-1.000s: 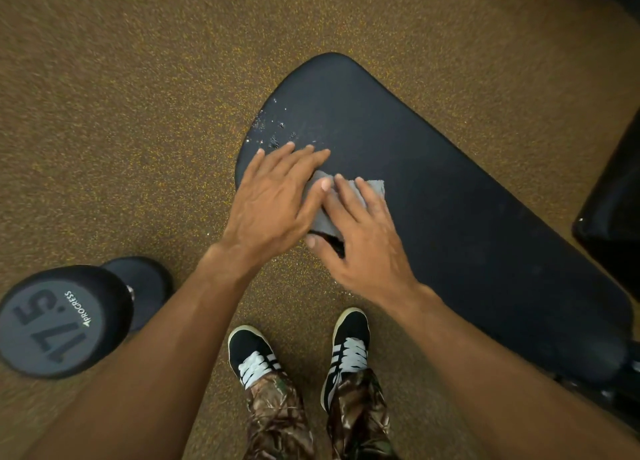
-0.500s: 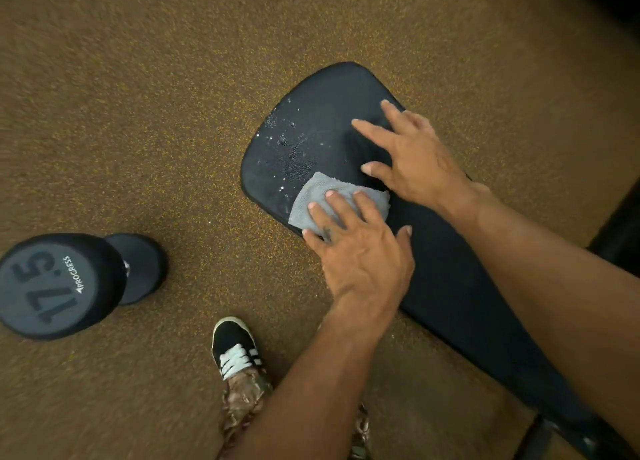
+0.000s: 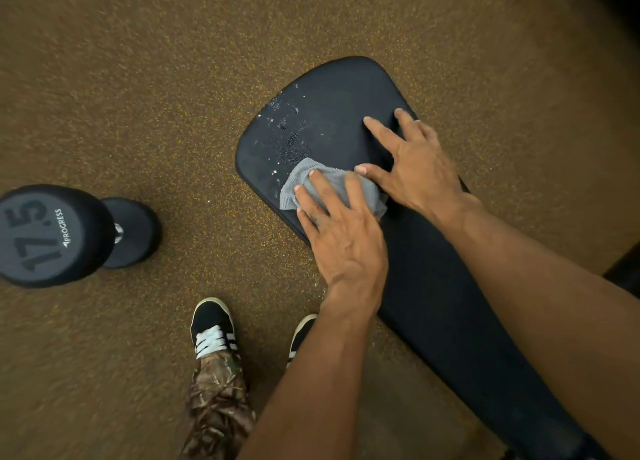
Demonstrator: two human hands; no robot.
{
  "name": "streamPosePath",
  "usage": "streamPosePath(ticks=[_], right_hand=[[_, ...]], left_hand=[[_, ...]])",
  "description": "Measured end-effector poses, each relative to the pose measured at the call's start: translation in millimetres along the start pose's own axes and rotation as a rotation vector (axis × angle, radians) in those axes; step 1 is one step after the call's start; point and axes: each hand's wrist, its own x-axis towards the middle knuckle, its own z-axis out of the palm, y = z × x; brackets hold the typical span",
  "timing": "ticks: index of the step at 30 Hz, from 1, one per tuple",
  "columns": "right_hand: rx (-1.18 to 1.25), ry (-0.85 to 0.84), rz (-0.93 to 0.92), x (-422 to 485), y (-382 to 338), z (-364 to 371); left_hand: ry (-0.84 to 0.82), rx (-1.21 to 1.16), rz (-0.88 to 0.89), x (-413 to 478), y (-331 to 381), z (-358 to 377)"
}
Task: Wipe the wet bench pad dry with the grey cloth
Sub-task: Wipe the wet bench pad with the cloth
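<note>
The black bench pad [image 3: 346, 89] runs from upper middle to lower right. Water droplets [image 3: 287, 127] speckle its rounded near-left end. A grey cloth [image 3: 299, 179] lies crumpled on the pad just below the wet patch. My left hand [image 3: 346, 238] presses flat on the cloth with straight fingers and covers most of it. To its right, my right hand [image 3: 415, 161] rests flat on the pad with fingers spread. Its thumb touches the cloth's right edge.
A black 17.5 dumbbell [image 3: 52, 234] lies on the speckled brown floor [image 3: 156, 78] at the left. My shoes [image 3: 211, 324] stand below the pad's left edge. A dark object [image 3: 623, 265] pokes in at the right edge.
My right hand has left the cloth and gone to the pad's far side. My left hand has moved onto the cloth. The view has shifted, so the pad sits further right.
</note>
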Motion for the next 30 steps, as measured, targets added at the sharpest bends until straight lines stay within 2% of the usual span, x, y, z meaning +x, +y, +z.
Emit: streamPosePath(ticks=[8,12,15,20,24,27,30], right_hand=[[0.036,-0.052,-0.004,1,-1,2],[0.037,-0.076,0.009,-2,-6,-2],[0.005,-0.084,0.02,-3,-9,-1],[0.002,-0.039,0.072,-11,-26,-1],[0.024,-0.119,0.095,-16,-32,3],[0.05,-0.141,0.108,-12,-31,0],[0.051,-0.162,0.093,-12,-34,1]], left_hand=[[-0.073,0.114,0.167,7,-25,-22],[0.043,0.15,0.34,11,-65,-40],[0.0,0.092,0.254,19,-75,-47],[0.14,0.112,0.268,36,-60,-44],[0.025,0.194,0.271,30,-65,-35],[0.003,0.206,0.356,19,-83,-41],[-0.035,0.155,0.268,21,-104,-61]])
